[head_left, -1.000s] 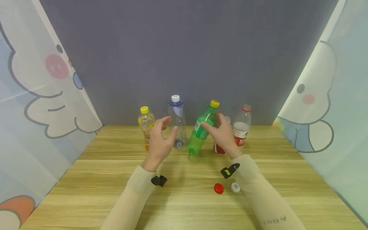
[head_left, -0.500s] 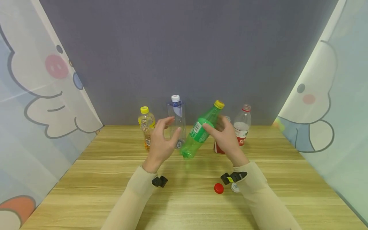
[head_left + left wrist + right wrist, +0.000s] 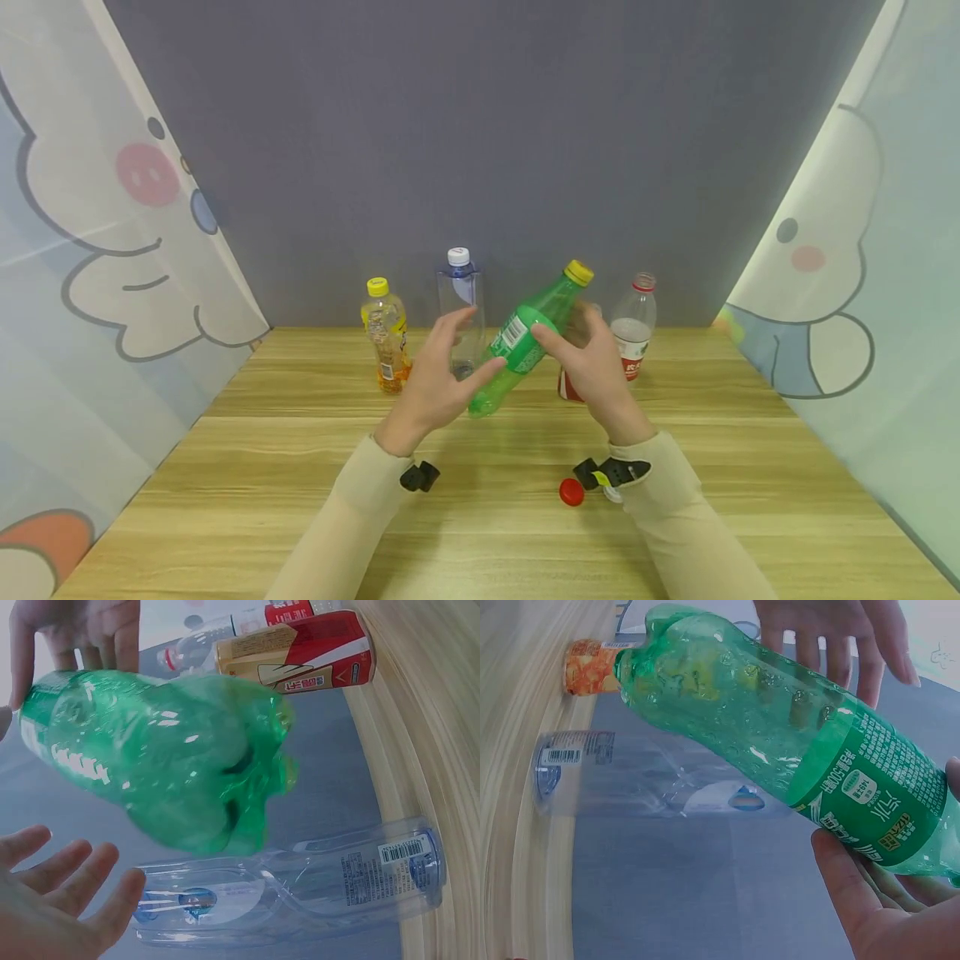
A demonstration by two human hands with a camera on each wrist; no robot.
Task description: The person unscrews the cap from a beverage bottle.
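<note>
The right hand (image 3: 596, 375) grips the translucent green plastic bottle with a yellow cap (image 3: 536, 329) around its labelled part, holding it slanted above the light wood-grain table (image 3: 480, 533), cap up to the right, base down to the left; the left hand (image 3: 431, 375) is spread near the base, seemingly not grasping it. The likeliest trouble, I judge, is a slip, since one hand alone bears the smooth plastic; a swing of the base could also knock over the tall clear plastic bottle with a white cap (image 3: 463, 292) standing behind, which looks light. Thin walls might buckle under a hard squeeze. The green bottle is glossy and waisted, with a lobed foot and droplets speckling its wall; the clear one is squarish, with slanting facets
</note>
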